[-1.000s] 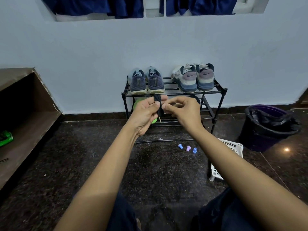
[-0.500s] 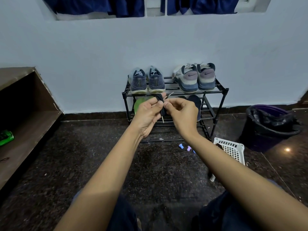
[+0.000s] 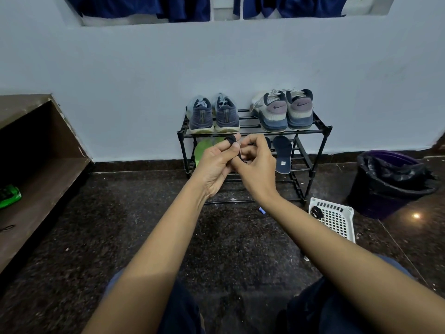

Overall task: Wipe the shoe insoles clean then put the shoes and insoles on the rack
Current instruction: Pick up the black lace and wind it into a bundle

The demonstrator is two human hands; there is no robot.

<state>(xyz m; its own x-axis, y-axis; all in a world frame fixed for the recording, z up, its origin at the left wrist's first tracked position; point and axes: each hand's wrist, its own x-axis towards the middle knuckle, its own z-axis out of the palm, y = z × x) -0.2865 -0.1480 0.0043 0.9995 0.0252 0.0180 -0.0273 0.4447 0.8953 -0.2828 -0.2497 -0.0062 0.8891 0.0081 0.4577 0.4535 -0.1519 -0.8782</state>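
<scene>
Both hands are up in front of the rack (image 3: 322,130) right now, with my left hand (image 3: 214,168) and right hand (image 3: 259,174) touching each other. My fingers (image 3: 251,141) are curled in on both sides, pinching a small black piece (image 3: 231,139) that loops over my left fingertip and runs down between the two hands. Can't really tell what it is, honestly. The dark blue shoes (image 3: 214,116) and the grey shoes (image 3: 281,110) sit side by side on the top shelf, heels facing me. One dark insole (image 3: 282,154) leans upright on the shelf below, and a green insole (image 3: 204,150) is down there too, half hidden behind my left hand. On the floor to the right there's a white basket (image 3: 337,219) near a bin (image 3: 390,186) lined with a black bag.
</scene>
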